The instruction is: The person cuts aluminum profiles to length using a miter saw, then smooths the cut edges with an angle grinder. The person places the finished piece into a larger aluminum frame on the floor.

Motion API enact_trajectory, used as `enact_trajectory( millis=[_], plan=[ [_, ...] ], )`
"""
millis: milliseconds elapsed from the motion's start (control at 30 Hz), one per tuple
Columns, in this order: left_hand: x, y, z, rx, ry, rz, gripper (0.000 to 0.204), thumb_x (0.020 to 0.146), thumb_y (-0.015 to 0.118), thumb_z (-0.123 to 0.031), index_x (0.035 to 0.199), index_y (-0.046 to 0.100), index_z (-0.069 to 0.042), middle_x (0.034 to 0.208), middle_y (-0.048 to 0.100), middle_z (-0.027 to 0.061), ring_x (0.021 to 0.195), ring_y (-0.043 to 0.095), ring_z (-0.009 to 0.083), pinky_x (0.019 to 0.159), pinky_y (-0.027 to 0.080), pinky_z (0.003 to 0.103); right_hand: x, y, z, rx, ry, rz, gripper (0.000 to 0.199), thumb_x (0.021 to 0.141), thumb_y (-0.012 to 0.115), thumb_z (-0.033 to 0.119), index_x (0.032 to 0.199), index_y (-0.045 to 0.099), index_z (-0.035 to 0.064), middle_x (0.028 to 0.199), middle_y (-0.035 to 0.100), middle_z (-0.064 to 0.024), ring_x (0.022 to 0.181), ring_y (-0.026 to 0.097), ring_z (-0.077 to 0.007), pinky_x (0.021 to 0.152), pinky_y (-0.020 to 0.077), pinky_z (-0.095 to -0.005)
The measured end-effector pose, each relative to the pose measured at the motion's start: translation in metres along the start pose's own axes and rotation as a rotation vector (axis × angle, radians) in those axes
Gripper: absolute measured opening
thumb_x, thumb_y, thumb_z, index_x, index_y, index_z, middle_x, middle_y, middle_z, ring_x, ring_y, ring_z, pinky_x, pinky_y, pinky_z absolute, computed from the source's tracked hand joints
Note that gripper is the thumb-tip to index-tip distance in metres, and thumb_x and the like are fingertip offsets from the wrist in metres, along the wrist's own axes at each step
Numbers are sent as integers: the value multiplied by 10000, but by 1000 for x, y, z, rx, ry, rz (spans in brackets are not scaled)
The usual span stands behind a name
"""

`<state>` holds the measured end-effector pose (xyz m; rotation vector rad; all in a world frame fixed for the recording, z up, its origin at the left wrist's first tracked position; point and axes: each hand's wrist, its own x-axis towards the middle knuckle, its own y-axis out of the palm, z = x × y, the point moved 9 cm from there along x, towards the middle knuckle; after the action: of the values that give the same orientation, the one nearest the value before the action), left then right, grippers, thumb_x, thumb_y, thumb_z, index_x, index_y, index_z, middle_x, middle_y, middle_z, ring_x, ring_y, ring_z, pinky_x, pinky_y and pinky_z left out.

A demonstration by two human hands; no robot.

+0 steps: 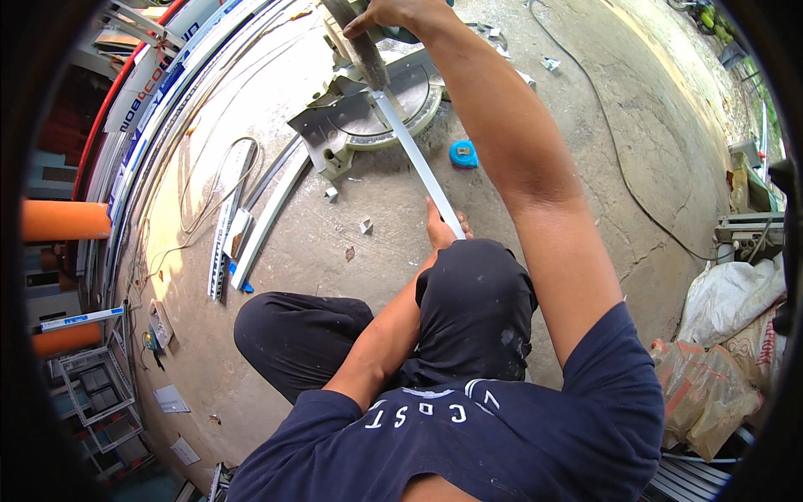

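Note:
Close to my raised knee, my left hand (445, 227) is wrapped round the near end of a long silver metal bar (416, 156). The bar's far end lies on the miter saw's grey base (343, 121), right by the round blade (358, 48). At the top edge of the view, my right hand (397, 15) grips the saw's head from above; its handle is mostly hidden by the hand and cut off by the frame. A blue tape measure (463, 154) rests on the floor to the right of the bar.
Small metal offcuts (365, 226) are scattered on the concrete floor. Left of the saw lie a white metal profile (269, 219) and a looped cable (194, 201). Long stock (138, 159) is stacked farther left. A black cord (615, 142) and plastic sacks (726, 305) are on the right.

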<state>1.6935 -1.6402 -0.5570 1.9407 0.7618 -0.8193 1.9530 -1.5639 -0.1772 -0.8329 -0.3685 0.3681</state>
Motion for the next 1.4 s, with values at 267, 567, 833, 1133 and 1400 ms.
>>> enact_trajectory(
  millis=[267,567,833,1133,1400],
  plan=[
    [3,-1,1,-4,5,24,672,1008,304,-774,1027,456,-120,718,457,41,520,441,173,446,410,330,-3,1,1,8,1,6,1199,618,1006,305,1575,350,7,1106,749,-172,1041,720,-302,901,562,-387],
    [7,-3,2,-9,9,26,693,990,312,-797,1103,461,-130,715,461,43,508,452,182,431,407,337,0,5,-3,-47,-14,10,1319,616,1000,371,1628,230,21,1038,757,-160,992,728,-303,878,572,-388],
    [7,-4,1,3,29,-5,717,984,301,-810,1005,479,-116,698,462,39,509,452,182,435,406,332,-1,8,-5,-83,-71,-10,1328,610,997,404,1610,233,-19,1026,757,-173,994,730,-323,890,574,-394],
    [9,-6,2,3,-1,-15,727,981,306,-813,957,464,-104,704,460,42,518,448,189,450,411,345,-2,10,-7,-107,-17,5,1339,604,997,417,1614,227,-8,1020,763,-177,992,737,-316,884,581,-384],
    [11,-5,3,6,-3,8,727,981,308,-813,911,470,-107,703,465,45,526,453,193,456,413,347,-4,12,-7,-104,-16,12,1339,621,993,402,1623,201,1,989,762,-161,963,739,-297,862,583,-380]
  ],
)
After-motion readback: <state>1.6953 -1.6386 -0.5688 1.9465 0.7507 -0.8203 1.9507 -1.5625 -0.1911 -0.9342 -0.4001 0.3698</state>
